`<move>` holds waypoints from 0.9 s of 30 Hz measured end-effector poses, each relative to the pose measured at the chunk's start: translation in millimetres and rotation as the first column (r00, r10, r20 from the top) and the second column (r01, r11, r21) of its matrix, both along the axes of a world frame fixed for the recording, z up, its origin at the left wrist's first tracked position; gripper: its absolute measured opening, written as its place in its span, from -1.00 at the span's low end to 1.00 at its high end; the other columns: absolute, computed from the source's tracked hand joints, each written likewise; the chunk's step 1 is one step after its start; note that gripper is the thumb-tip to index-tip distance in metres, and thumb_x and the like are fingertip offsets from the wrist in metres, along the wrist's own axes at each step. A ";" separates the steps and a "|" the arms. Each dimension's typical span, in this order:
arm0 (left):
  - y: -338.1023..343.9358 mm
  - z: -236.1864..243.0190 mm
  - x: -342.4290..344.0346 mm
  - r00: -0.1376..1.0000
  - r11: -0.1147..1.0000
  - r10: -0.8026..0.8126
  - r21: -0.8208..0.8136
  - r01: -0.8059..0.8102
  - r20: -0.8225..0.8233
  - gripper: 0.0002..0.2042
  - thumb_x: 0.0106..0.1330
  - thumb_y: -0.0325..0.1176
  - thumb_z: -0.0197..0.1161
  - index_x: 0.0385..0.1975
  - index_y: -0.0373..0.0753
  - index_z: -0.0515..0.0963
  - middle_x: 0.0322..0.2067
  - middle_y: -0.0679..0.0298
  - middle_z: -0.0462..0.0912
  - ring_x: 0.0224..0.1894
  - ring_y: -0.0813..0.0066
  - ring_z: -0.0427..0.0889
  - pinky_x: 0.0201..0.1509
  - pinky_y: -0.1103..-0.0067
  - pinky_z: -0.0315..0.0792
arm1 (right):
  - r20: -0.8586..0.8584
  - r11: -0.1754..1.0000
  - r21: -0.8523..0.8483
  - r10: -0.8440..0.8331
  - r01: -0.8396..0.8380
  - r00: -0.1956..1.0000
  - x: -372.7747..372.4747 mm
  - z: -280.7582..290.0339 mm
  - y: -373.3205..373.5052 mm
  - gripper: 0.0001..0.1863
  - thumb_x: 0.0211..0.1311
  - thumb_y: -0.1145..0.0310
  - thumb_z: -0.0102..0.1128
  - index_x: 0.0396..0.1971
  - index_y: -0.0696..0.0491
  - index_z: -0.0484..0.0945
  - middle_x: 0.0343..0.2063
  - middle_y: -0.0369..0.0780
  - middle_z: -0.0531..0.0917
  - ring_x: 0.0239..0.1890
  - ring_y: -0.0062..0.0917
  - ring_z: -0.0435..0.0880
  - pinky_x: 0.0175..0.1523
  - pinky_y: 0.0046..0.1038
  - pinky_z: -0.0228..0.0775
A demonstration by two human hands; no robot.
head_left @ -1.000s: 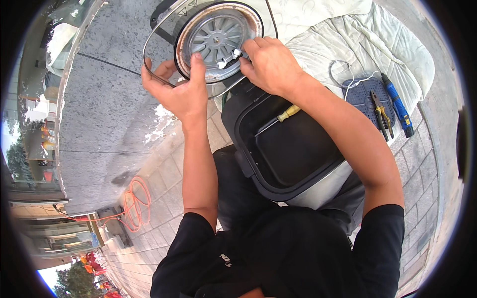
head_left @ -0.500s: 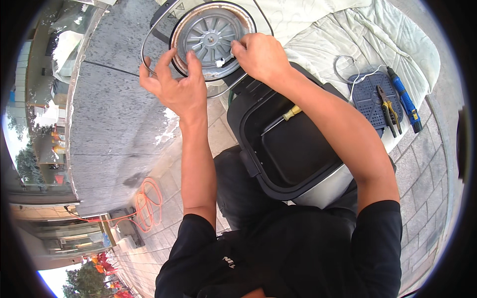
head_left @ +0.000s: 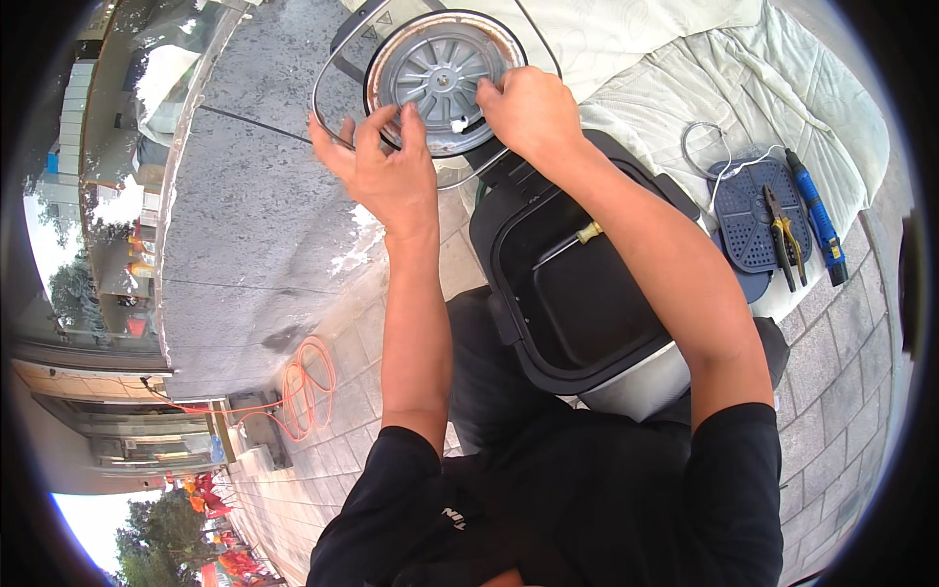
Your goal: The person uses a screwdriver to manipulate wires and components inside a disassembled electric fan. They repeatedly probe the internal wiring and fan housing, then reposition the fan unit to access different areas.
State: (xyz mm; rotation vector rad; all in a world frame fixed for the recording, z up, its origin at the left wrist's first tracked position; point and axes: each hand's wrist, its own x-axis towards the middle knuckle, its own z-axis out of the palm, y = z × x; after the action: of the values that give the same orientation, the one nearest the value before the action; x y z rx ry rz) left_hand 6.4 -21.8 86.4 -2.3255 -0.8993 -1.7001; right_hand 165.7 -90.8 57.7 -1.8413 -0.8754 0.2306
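Note:
Ahead of me lies a round grey metal plate (head_left: 451,54) with a fan of ribs and a rusty ring round its rim, inside a dark frame edged with thin wire. At its near left rim is my left hand (head_left: 383,174), fingers bent and spread apart. My right hand (head_left: 533,112) is over the plate's right side, its fingers curled together; what they hold, if anything, is hidden. A small white piece (head_left: 459,125) shows on the plate between the hands. Joined below is an appliance with a deep black square basin (head_left: 587,313), where a yellow-handled screwdriver (head_left: 588,233) lies.
To the right, pliers (head_left: 780,230) rest on a dark blue perforated mat (head_left: 736,230), beside a blue pen-like tool (head_left: 815,210) with a white cord. A pale quilted cloth (head_left: 646,98) lies beneath. Left are a grey stone slab (head_left: 254,196) and a coiled orange cable (head_left: 308,382).
The whole scene has shifted a little to the right in the picture. Both hands stay at the plate, with the left fingers slightly more bent.

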 end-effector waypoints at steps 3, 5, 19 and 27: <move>-10.2 3.8 5.8 0.998 0.991 0.050 -0.127 -0.044 0.049 -0.75 0.27 -0.21 0.65 -0.18 -0.20 0.84 0.58 -0.19 0.16 0.41 -0.07 0.58 0.32 0.24 0.59 | 0.011 1.000 0.016 -0.016 0.016 1.000 -2.3 -0.2 0.6 -0.50 0.44 0.00 0.24 -0.43 0.18 0.81 -0.40 0.11 0.79 -0.24 0.11 0.81 -0.01 -0.02 0.67; -9.7 1.5 8.6 0.995 0.991 0.061 -0.120 -0.051 0.075 -0.75 0.29 -0.21 0.64 -0.18 -0.23 0.85 0.57 -0.23 0.16 0.42 -0.11 0.57 0.33 0.24 0.60 | -0.001 0.999 0.024 -0.029 0.029 1.000 -3.6 2.0 0.1 -0.51 0.44 0.01 0.25 -0.43 0.18 0.81 -0.40 0.11 0.79 -0.24 0.11 0.81 -0.02 -0.02 0.67; 1.1 52.0 37.1 0.953 0.906 0.205 0.412 -0.099 -0.223 -0.70 0.16 -0.23 0.63 -0.12 0.01 0.75 0.48 -0.02 0.35 0.42 -0.17 0.43 0.31 -0.01 0.41 | 0.008 0.999 0.018 -0.050 0.049 0.999 -8.3 2.0 -2.1 -0.60 0.47 0.13 0.19 -0.31 0.16 0.81 -0.29 0.11 0.83 -0.18 0.05 0.86 0.01 -0.02 0.71; 19.9 51.5 24.8 0.931 0.875 0.181 0.484 -0.005 -0.317 -0.82 0.19 -0.28 0.63 -0.23 -0.01 0.83 0.42 0.16 0.53 0.40 -0.08 0.47 0.36 0.06 0.41 | -0.005 0.997 0.043 -0.066 0.066 0.998 -5.1 -1.3 2.6 -0.61 0.44 0.13 0.17 -0.27 0.17 0.80 -0.32 0.12 0.82 -0.18 0.06 0.85 0.03 -0.02 0.70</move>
State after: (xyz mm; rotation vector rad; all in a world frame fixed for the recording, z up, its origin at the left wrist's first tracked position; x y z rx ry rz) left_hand 31.2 -1.9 137.8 -2.1025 -0.4493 -1.2225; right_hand 160.6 -88.2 56.5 -1.8262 -0.8099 0.1720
